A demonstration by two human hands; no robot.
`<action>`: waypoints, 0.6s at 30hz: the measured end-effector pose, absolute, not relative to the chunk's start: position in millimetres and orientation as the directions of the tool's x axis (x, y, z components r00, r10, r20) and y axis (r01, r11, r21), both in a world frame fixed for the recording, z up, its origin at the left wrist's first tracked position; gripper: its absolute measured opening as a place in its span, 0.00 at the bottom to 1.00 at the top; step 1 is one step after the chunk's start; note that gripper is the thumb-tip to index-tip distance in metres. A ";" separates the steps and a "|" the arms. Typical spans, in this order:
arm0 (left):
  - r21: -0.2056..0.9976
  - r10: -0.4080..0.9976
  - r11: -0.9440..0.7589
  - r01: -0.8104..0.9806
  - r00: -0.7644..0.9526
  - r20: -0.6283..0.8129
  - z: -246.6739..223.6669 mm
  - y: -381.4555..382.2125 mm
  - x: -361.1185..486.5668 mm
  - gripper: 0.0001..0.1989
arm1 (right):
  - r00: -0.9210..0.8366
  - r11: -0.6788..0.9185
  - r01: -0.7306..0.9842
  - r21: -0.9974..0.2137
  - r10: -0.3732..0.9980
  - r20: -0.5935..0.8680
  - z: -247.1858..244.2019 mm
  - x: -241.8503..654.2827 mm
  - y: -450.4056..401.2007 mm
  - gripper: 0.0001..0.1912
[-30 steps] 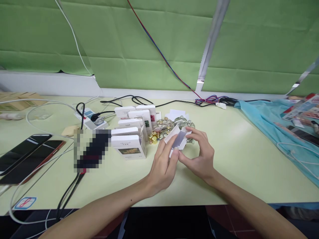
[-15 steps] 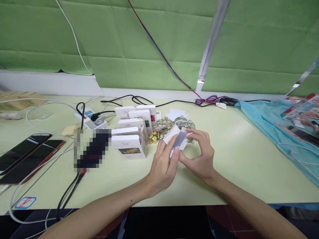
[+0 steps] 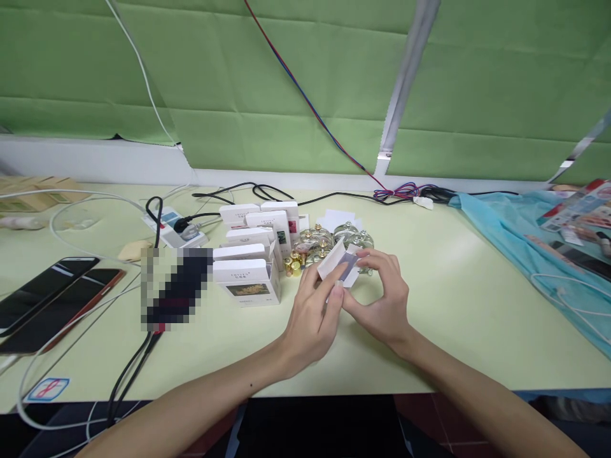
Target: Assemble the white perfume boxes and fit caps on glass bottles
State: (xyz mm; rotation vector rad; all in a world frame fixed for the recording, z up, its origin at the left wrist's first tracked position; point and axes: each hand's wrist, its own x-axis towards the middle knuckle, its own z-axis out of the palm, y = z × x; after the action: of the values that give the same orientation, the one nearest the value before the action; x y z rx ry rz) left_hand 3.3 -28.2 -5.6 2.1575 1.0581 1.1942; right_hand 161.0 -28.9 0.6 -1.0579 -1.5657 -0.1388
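Note:
Between both hands is a small white cardboard box [image 3: 354, 277], tilted, with its flaps up and its grey inside showing. My left hand [image 3: 315, 312] grips its left side, the index finger reaching into the opening and the thumb on the near edge. My right hand [image 3: 384, 296] pinches the right side with thumb and fingertips. Just behind the hands lie several glass bottles [image 3: 360, 238] with round bodies. Gold caps [image 3: 293, 264] are clustered left of them. Several white boxes [image 3: 248, 283] with printed pictures stand upright to the left, their top flaps raised.
Two phones [image 3: 62, 305] lie at the left, near a power strip [image 3: 174, 226] and looping cables. A pixelated dark object [image 3: 181, 286] sits beside the boxes. White paper [image 3: 338, 218] lies behind the bottles. Blue cloth [image 3: 515, 235] covers the right side. Green fabric [image 3: 286, 83] hangs behind.
My left index finger has pushed a little further into the box opening, and the left flap has tilted more upright. My right hand has barely moved.

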 end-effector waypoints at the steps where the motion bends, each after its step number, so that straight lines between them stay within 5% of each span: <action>1: 0.691 0.801 -0.598 0.407 0.328 0.501 -5.6 -28.2 3.2 0.22 | 0.095 0.581 0.675 -0.454 0.542 0.835 0.3 160.8 -28.9 0.17; 18: 0.775 0.857 -0.506 0.378 0.319 0.404 -7.8 -31.7 4.9 0.24 | 0.090 0.577 0.573 -0.583 0.662 0.744 -0.2 160.6 -29.0 0.12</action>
State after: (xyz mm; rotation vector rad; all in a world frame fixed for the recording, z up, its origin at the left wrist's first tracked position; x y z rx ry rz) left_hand 4.9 -31.7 -7.8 2.0317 1.0855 1.1196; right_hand 160.6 -29.0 -0.2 -1.0720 -1.5754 0.0907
